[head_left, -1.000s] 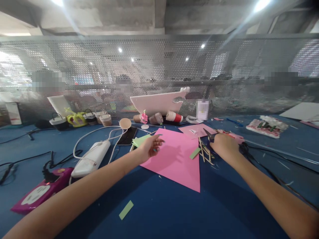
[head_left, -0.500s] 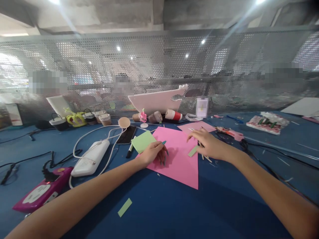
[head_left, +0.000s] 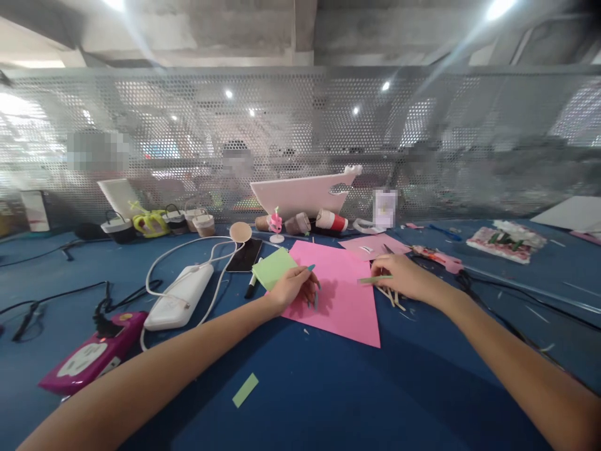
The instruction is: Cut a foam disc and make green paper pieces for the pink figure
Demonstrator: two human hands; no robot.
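My right hand (head_left: pixel 399 275) has its fingers pinched on a narrow green paper strip (head_left: pixel 369 280), held edge-on above the right side of a pink paper sheet (head_left: pixel 345 313). Loosely bent, my left hand (head_left: pixel 293 288) rests over the left part of that sheet, its thumb apart from the fingers. I see nothing held in it. A light green paper square (head_left: pixel 275 266) lies partly under its wrist side. Another green strip (head_left: pixel 245 389) lies on the blue table nearer to me. Thin wooden sticks (head_left: pixel 392 297) are below my right hand.
To the left are a white power strip (head_left: pixel 176 300) with cables, a magenta box (head_left: pixel 101 354), a phone (head_left: pixel 244 255) and a marker (head_left: pixel 251 285). A pink glue gun (head_left: pixel 439 258) lies right. Small cups (head_left: pixel 332 220) and a white foam board (head_left: pixel 300 193) line the mesh partition (head_left: pixel 188 125).
My right hand has closed on the green strip and lifted it, turning it edge-on. My left hand keeps its place on the paper. The whole view has shifted slightly.
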